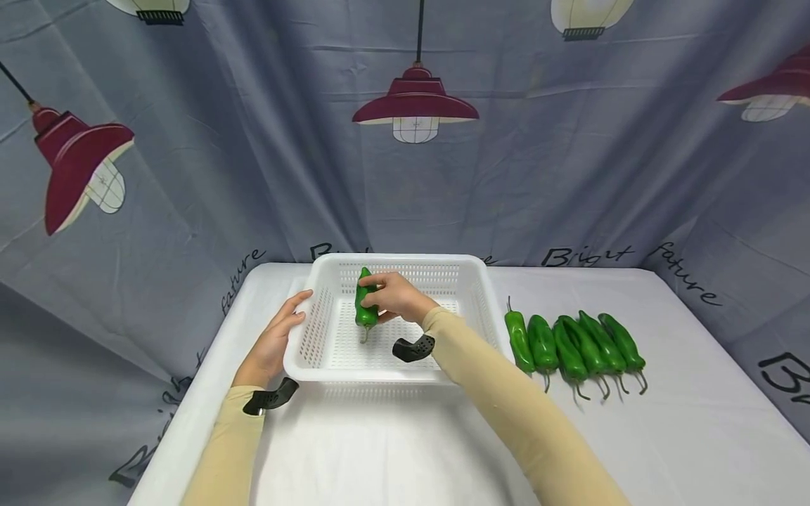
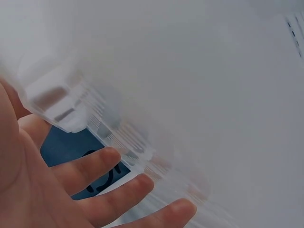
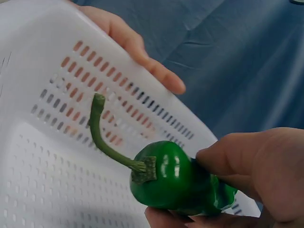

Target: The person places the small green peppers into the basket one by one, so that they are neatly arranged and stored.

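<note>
White table (image 1: pixel 380 450), pepper row (image 1: pixel 568 355) beside basket (image 1: pixel 373 374)

The person wore 2 plain, pale yellow sleeves, fairly close-fitting and lightly creased. The left sleeve (image 1: pixel 224 450) and the right sleeve (image 1: pixel 506 400) both ended at the wrist. Each cuff carried 1 curved black piece: the left wrist piece (image 1: pixel 271 398) and the right wrist piece (image 1: pixel 414 348). The left hand (image 1: pixel 268 351) and right hand (image 1: pixel 399 298) were bare.

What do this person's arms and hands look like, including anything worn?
Long, plain, pale-yellow fabric sleeves fit closely down to the wrists. Each wrist carries a curved black device. The left hand and right hand are ungloved.
</note>
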A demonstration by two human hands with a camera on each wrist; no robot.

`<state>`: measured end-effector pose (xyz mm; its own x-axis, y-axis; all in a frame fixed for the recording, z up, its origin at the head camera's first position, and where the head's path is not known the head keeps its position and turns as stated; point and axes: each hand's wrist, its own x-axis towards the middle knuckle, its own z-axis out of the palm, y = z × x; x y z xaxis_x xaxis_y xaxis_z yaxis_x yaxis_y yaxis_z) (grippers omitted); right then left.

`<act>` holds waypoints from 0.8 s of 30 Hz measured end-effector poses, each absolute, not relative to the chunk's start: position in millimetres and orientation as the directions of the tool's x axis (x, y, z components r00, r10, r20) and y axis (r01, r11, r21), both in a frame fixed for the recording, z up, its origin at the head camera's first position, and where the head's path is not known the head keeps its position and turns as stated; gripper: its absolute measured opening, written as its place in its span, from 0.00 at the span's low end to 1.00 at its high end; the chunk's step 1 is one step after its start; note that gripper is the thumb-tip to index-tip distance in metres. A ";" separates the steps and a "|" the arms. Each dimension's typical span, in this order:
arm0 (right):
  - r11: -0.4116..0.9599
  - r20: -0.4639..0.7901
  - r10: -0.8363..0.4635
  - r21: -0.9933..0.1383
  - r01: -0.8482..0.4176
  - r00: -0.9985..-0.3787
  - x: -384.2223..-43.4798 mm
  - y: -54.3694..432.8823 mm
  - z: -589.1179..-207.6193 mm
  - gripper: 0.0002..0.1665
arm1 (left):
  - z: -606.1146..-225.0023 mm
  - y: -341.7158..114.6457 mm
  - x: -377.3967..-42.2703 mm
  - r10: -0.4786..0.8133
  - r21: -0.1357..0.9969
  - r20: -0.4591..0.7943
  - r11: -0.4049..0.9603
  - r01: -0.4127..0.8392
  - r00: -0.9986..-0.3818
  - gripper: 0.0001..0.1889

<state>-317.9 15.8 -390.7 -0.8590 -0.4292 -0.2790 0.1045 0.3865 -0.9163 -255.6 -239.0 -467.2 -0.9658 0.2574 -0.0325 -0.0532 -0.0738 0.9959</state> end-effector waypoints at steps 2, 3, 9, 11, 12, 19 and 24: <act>0.420 -0.288 -0.433 -0.903 0.092 -0.854 -316.7 10.5 -391.3 0.33 | -467.8 -239.1 -255.9 0.260 0.996 -0.034 -0.075 -0.055 -0.965 0.25; 0.431 -0.293 -0.435 -0.898 0.089 -0.851 -316.2 7.8 -391.8 0.33 | -468.2 -239.3 -256.1 0.263 0.996 -0.034 -0.074 -0.055 -0.964 0.25; 0.467 -0.325 -0.431 -0.879 0.100 -0.842 -316.1 -8.8 -397.7 0.33 | -469.2 -240.9 -256.0 0.265 0.996 -0.037 -0.063 -0.056 -0.963 0.25; 0.474 -0.341 -0.429 -0.873 0.113 -0.836 -317.3 -13.5 -401.5 0.33 | -469.2 -241.2 -256.0 0.264 0.996 -0.037 -0.063 -0.056 -0.964 0.25; 0.477 -0.351 -0.427 -0.870 0.122 -0.833 -317.9 -15.6 -403.4 0.33 | -469.0 -241.2 -256.0 0.265 0.996 -0.038 -0.066 -0.057 -0.963 0.25; 0.519 -0.417 -0.457 -0.842 0.145 -0.786 -319.3 -24.2 -413.7 0.33 | -468.5 -239.8 -256.0 0.282 0.994 -0.032 -0.095 -0.061 -0.959 0.25; 0.536 -0.433 -0.475 -0.833 0.139 -0.766 -318.4 -26.8 -416.7 0.33 | -467.7 -240.0 -256.4 0.282 0.994 -0.027 -0.090 -0.054 -0.959 0.26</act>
